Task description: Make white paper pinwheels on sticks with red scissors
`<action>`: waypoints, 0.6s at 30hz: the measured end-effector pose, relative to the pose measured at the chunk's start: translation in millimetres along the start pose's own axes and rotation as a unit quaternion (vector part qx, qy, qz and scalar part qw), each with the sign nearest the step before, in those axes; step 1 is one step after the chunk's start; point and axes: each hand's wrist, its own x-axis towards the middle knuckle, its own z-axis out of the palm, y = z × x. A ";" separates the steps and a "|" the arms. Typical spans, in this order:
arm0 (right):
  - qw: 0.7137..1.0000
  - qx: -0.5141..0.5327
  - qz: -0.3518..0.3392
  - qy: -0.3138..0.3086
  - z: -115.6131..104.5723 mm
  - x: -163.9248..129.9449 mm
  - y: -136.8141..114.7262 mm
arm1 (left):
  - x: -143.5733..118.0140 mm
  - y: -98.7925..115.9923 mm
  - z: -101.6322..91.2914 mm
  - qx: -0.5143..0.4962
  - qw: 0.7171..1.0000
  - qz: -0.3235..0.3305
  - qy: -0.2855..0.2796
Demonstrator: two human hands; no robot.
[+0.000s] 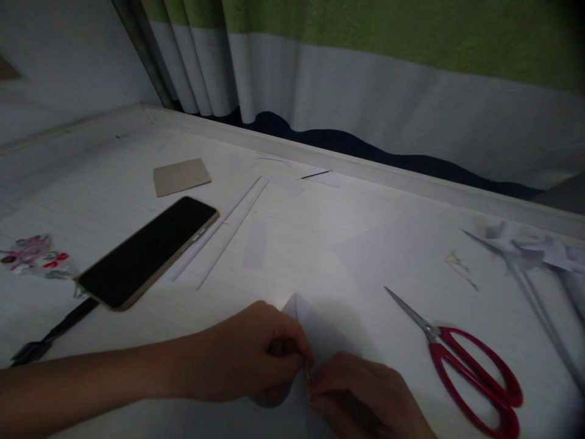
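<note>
My left hand (pixel 274 353) reaches in from the left with thumb and forefinger pinched together. Facing it, my right hand (pixel 361 390) is closed too, its fingertips almost touching those of the left. A folded piece of white paper (pixel 325 332) lies beneath and between them, its pointed corner showing just beyond the left hand. Both pinches are at this paper; a small pale bit shows between the fingertips, too dim to make out. Red-handled scissors (pixel 434 334) lie to the right of my right hand, their tips pointing away to the left.
A black-screened phone (pixel 150 253) lies at left, beside thin white paper rolls (pixel 233 235). Behind it is a beige card (pixel 181 177). A white paper sheet (pixel 388 250) lies beyond my hands. Paper scraps (pixel 539 247) sit at far right. A curtain (pixel 365 79) hangs behind the table ledge.
</note>
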 end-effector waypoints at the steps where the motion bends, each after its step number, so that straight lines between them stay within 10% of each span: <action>1: 1.000 0.005 -0.001 -0.002 -0.3 0.4 -0.1 | 0.2 -0.6 0.2 -0.001 1.000 -0.001 0.000; 18: 0.999 0.047 -0.011 -0.003 0.7 -1.9 1.5 | 2.3 -3.1 0.9 0.003 1.000 0.022 0.006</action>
